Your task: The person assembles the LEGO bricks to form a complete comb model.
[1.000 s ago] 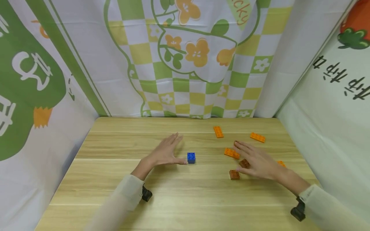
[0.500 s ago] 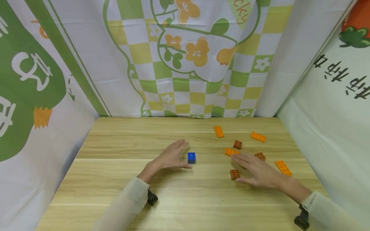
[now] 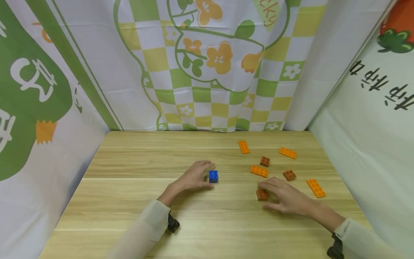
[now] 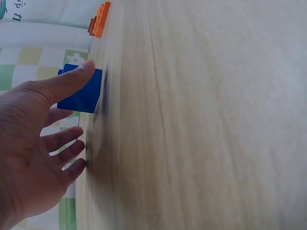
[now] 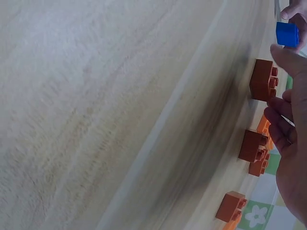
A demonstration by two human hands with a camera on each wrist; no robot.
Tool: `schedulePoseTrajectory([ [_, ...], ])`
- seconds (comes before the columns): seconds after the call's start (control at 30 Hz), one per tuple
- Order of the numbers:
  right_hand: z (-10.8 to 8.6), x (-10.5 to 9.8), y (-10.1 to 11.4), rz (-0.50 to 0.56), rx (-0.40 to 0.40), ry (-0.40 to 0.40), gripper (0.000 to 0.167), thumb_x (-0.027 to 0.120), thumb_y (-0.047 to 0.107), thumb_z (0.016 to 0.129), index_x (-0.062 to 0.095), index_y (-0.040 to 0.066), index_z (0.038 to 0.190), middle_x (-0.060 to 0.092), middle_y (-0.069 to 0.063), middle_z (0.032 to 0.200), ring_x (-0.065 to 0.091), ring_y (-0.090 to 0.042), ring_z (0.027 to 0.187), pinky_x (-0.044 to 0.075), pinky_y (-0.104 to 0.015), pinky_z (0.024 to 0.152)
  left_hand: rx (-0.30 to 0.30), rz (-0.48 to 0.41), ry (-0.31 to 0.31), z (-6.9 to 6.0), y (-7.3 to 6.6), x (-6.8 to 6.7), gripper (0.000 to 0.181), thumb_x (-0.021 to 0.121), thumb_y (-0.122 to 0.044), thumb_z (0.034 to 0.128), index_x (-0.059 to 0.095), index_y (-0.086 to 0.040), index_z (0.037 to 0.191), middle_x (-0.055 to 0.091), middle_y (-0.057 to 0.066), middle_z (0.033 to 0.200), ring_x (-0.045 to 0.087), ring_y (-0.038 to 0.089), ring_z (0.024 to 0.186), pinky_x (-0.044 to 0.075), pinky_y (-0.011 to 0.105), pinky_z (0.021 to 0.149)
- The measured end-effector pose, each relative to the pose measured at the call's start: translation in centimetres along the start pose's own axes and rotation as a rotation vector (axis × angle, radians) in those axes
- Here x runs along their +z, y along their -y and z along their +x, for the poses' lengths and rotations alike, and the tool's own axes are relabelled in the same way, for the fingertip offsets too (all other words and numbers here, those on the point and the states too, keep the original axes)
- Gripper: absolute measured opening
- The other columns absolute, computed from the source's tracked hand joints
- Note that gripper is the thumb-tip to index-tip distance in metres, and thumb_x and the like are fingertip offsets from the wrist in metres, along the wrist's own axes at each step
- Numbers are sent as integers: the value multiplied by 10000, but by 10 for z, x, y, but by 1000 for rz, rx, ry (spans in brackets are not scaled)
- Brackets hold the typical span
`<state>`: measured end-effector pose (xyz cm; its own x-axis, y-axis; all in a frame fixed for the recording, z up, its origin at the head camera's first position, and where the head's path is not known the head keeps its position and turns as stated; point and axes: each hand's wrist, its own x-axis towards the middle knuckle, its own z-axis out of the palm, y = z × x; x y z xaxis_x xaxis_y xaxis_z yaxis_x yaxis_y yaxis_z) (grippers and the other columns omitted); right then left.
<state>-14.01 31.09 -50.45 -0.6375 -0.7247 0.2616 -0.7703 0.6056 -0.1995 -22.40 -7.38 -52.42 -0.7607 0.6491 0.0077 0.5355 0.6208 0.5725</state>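
Note:
A blue brick [image 3: 213, 176] stands on the table between the thumb and fingers of the left hand [image 3: 194, 178]. In the left wrist view the thumb of the left hand [image 4: 41, 139] crosses in front of the blue brick [image 4: 82, 98]; whether it touches cannot be told. Around a brown brick [image 3: 262, 195] the right hand [image 3: 289, 196] holds its thumb and fingers apart. In the right wrist view this brown brick [image 5: 261, 80] lies beside the fingers of the right hand [image 5: 292, 124], with no clear grip on it.
Behind the right hand lie two more brown bricks [image 3: 265, 161] [image 3: 289, 175] and several flat orange bricks [image 3: 259, 171], one farther right [image 3: 316, 188]. The wooden table [image 3: 129, 154] meets patterned cloth [image 3: 200, 108] at its back edge.
My left hand has moved right and its fingers now surround the blue brick. My right hand has come nearer over the table to the front brown brick, uncovering the other bricks.

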Motion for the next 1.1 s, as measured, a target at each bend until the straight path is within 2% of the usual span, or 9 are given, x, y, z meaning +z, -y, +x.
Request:
schedulePoseTrajectory([
  [0.17,0,4,0,0,-17,-37,593,937,246,806,702,-9,1286,726,-76,1239,691,-247,1108,603,-483,894,18,-38,-42,0,-1,2,766,902,-254,876,544,0,1504,549,215,1504,465,420,1416,361,568,1203],
  [0.33,1,8,0,30,-39,-75,533,936,157,782,718,-11,1239,737,-73,1187,699,-228,1060,615,-447,852,3,-61,-77,0,-2,3,734,920,-227,856,582,-9,1470,603,188,1412,528,387,1328,421,536,1154],
  [0.6,2,11,0,82,-34,-89,432,915,71,789,738,2,1177,741,-58,1146,704,-199,1023,626,-409,815,-24,-128,-94,-1,0,4,635,917,-185,856,638,-17,1401,680,133,1316,657,284,1196,530,433,1060],
  [0.87,6,13,-2,110,-65,-118,419,925,43,767,747,11,1145,747,-44,1125,710,-190,1010,625,-394,802,-6,-108,-110,1,1,5,516,924,-179,846,707,-22,1288,736,107,1238,701,262,1141,556,412,1029],
  [1.1,14,9,1,116,-61,-117,411,921,53,779,743,36,1149,755,-23,1121,718,-182,1012,628,-398,815,-6,-105,-106,2,0,5,454,926,-177,843,740,-25,1228,765,94,1170,720,241,1062,584,383,960],
])
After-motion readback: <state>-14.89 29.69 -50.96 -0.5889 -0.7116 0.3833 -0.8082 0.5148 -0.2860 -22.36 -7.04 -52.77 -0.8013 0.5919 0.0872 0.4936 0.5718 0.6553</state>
